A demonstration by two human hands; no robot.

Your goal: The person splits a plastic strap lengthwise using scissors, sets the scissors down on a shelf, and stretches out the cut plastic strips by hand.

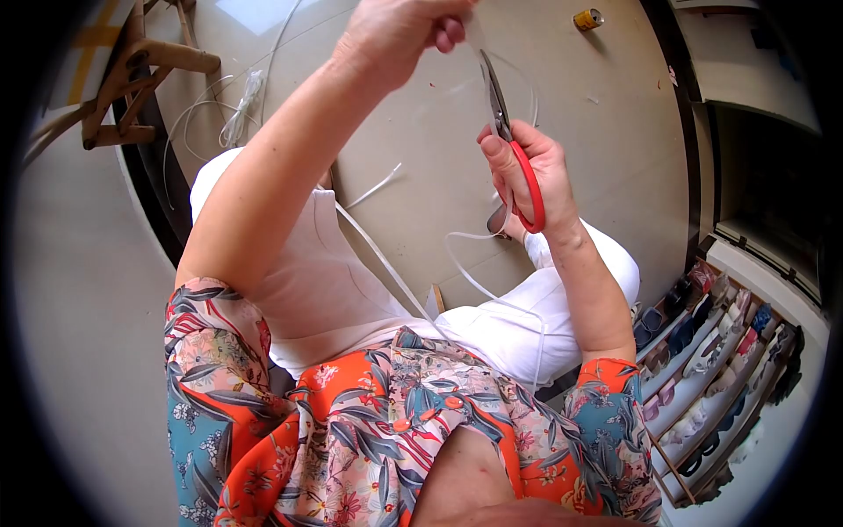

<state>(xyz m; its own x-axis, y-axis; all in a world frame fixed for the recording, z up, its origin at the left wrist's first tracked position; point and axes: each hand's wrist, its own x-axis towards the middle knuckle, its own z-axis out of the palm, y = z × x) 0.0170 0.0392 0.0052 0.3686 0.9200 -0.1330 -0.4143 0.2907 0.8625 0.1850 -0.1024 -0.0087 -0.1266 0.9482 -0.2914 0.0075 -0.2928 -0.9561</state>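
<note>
My right hand (531,171) holds red-handled scissors (531,189), their dark metal blades pointing up toward the top of the view. A white plastic strip (479,285) runs from near the scissor handles down across my white trousers. At the top edge my left hand (408,35) is raised, its fingers curled in a pinch and partly cut off by the frame. A thin pale strand (481,42) shows beside those fingertips, near the scissor tips. Another white strip (378,250) lies across my lap between the legs.
A bundle of white strip (241,110) lies on the tiled floor at the left, near a bamboo stool (167,57). A yellow can (588,19) lies at the top right. Racks of shoes (716,360) stand at the right.
</note>
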